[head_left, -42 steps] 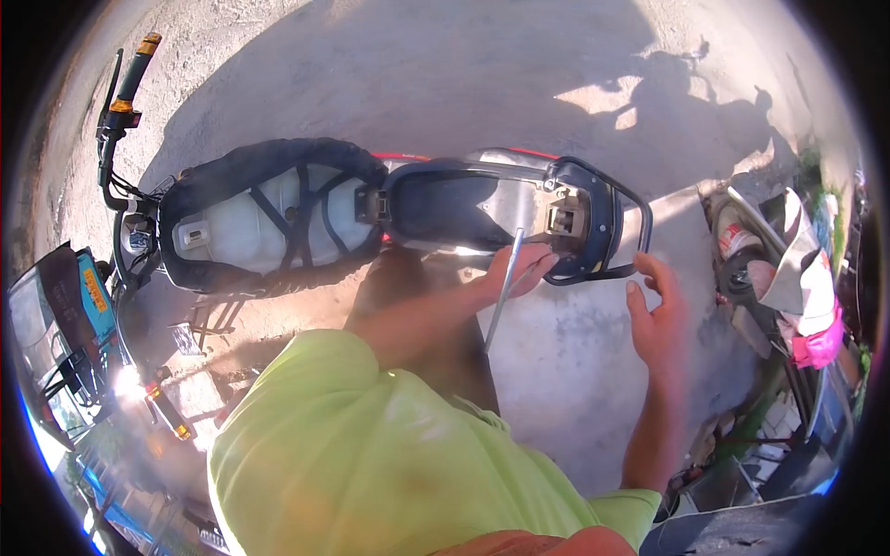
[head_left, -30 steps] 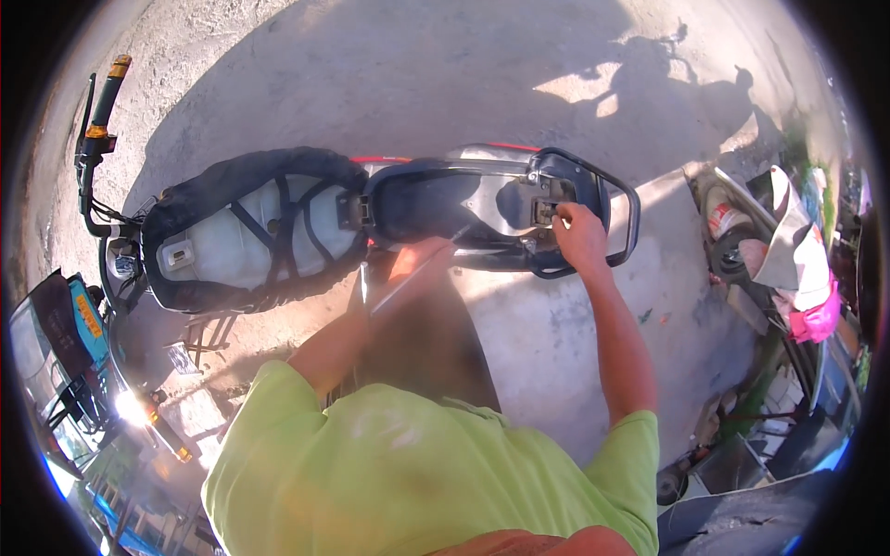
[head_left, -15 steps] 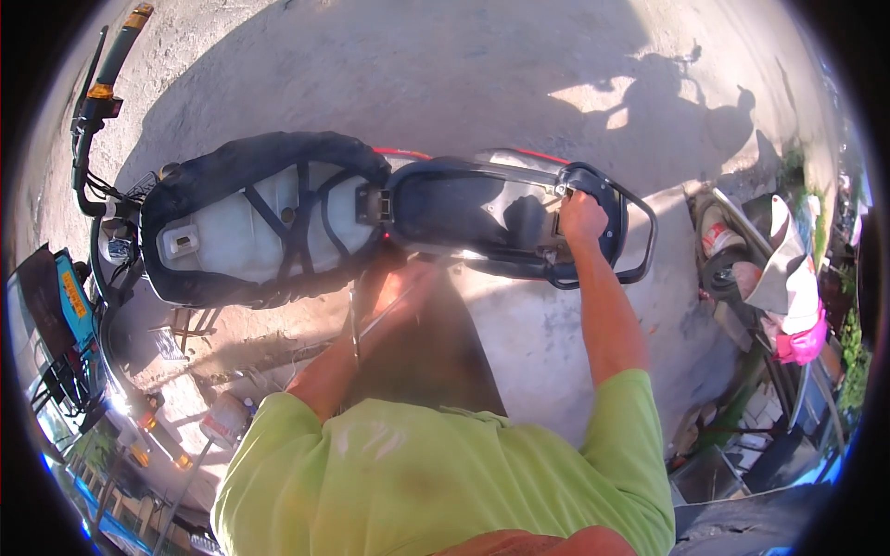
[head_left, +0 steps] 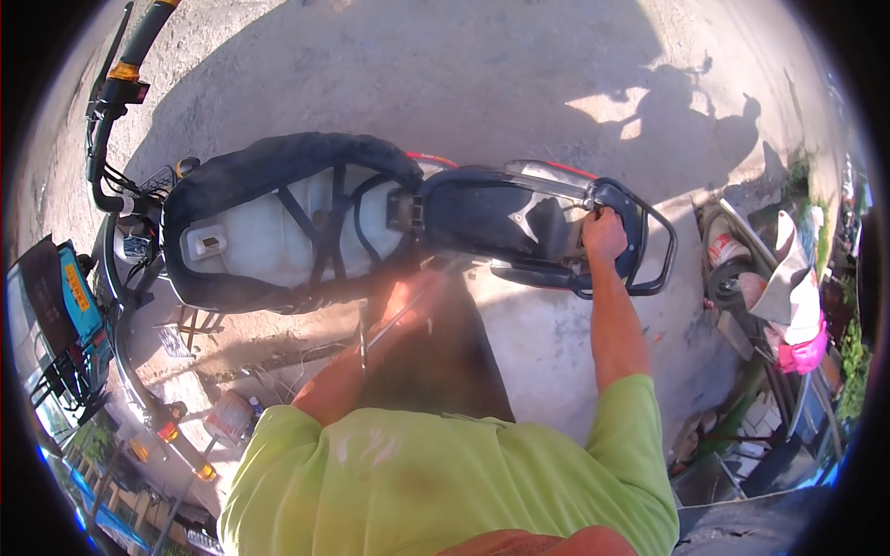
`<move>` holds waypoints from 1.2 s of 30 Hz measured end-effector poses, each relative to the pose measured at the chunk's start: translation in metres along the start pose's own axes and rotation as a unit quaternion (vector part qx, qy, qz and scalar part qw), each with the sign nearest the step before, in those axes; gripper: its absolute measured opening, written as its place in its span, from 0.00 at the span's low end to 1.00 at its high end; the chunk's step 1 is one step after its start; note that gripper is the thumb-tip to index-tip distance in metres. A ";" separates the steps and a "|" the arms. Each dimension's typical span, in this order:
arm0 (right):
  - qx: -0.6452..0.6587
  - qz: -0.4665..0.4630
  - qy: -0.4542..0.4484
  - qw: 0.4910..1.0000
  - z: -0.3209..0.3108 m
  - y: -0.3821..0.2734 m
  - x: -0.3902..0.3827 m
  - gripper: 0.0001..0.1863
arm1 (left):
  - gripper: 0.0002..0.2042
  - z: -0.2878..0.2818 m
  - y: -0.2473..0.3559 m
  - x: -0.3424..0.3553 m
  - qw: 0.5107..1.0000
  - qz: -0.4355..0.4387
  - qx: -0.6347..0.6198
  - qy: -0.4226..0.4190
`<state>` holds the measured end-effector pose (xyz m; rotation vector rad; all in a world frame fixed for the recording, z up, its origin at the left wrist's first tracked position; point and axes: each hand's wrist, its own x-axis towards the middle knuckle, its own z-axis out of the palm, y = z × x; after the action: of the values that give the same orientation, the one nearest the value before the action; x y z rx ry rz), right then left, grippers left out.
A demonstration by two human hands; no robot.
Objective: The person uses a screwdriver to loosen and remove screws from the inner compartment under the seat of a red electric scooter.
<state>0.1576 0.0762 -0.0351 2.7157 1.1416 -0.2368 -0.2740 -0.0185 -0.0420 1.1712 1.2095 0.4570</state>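
The two-wheeler's long seat [head_left: 250, 227] is flipped forward, its pale underside and black straps facing up. Behind it lies the exposed black rear body [head_left: 477, 218], ringed by a metal frame. My left hand [head_left: 403, 298] is closed on what looks like a T-handle wrench [head_left: 363, 338], beside the near side of the seat hinge [head_left: 405, 211]. The wrench's far end is unclear in the glare. At the back end, by the looped grab rail [head_left: 666, 250], my right hand [head_left: 604, 233] is closed in a fist; whatever is inside it is hidden.
Handlebars [head_left: 113, 120] with cables rise at the left. Another vehicle with a teal part [head_left: 85, 292] stands beyond them. A pile of scrap with a pink bag [head_left: 803, 347] sits on the right. Concrete ground [head_left: 445, 74] carries shadows.
The two-wheeler and both hands appear slightly further right and lower in the picture. Each hand keeps its closed shape and its place by the vehicle.
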 end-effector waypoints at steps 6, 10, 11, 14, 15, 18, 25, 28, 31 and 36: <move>-0.005 0.032 0.004 0.999 0.003 -0.009 -0.005 0.15 | 0.12 -0.004 -0.016 -0.001 0.994 -0.051 -0.095 -0.032; 0.009 0.050 0.042 0.998 0.015 -0.012 -0.003 0.13 | 0.10 0.000 -0.022 -0.003 0.989 -0.016 -0.148 -0.013; 0.013 0.049 0.052 0.997 0.019 -0.007 0.000 0.13 | 0.10 0.000 -0.038 0.001 0.987 -0.024 -0.152 -0.040; 0.034 0.046 0.078 0.995 0.027 -0.006 0.002 0.12 | 0.10 -0.005 -0.026 -0.004 0.990 0.009 -0.133 -0.044; 0.039 0.043 0.087 0.994 0.027 -0.005 0.000 0.12 | 0.10 -0.009 -0.013 -0.007 0.995 0.044 -0.075 -0.051; 0.070 0.046 0.078 0.993 0.012 -0.013 -0.004 0.13 | 0.11 -0.024 0.011 -0.019 0.985 0.167 0.041 -0.002; 0.060 -0.134 0.067 0.987 0.046 0.015 0.016 0.17 | 0.12 -0.086 -0.013 -0.107 0.948 0.302 0.064 0.081; -0.043 -0.125 0.060 0.989 0.075 0.034 0.020 0.16 | 0.15 -0.060 -0.080 -0.158 0.955 0.253 0.114 0.107; -0.048 -0.201 0.025 0.978 0.066 -0.005 -0.005 0.15 | 0.19 -0.036 -0.113 -0.209 0.954 0.073 -0.077 0.281; -0.035 -0.397 -0.096 0.912 0.065 -0.096 -0.077 0.14 | 0.23 -0.018 -0.147 -0.315 0.793 -0.060 -0.300 0.527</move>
<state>0.0309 0.0736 -0.0919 1.9587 2.0653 -0.5358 -0.4446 -0.3208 -0.0191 0.1958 1.8523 1.3960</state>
